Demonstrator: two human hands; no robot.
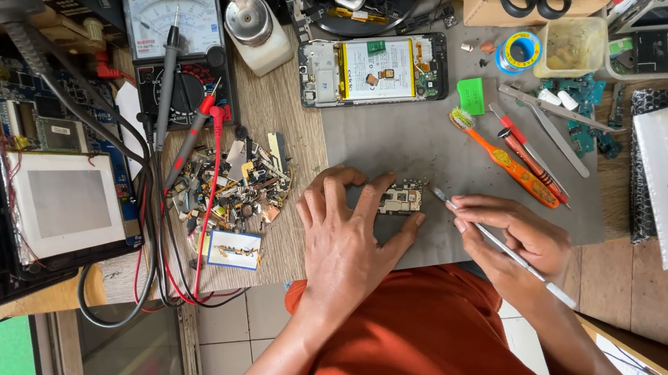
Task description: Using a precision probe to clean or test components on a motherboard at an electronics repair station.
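We had the small board (400,199) flat on the grey mat (412,141), near its front edge, just below the opened phone (373,70). Our left hand (347,232) lay over the board's left side, fingers spread and curled, with fingertips on its top edge and the thumb against its lower right corner, so it was pinned rather than lifted. Our right hand (511,234) was closed in a pen grip on the tweezers (502,245), whose tip sat just beside the board's right edge; we could not tell whether it touched.

To do this well, we judged that the pinning hand should press on the edges only and stay off the components, since the thumb was close to where the tip worked. The tip wanted a low angle and light pressure, so a slip would run out across the mat and not into the thumb. The heel of the right hand seemed best rested on the mat for steadiness.

The orange brush (507,161) and red screwdriver (527,155) lay to the right, near enough to catch a sleeve. The scrap pile (234,195) sat to the left, well apart, by the meter (175,42) and its leads.
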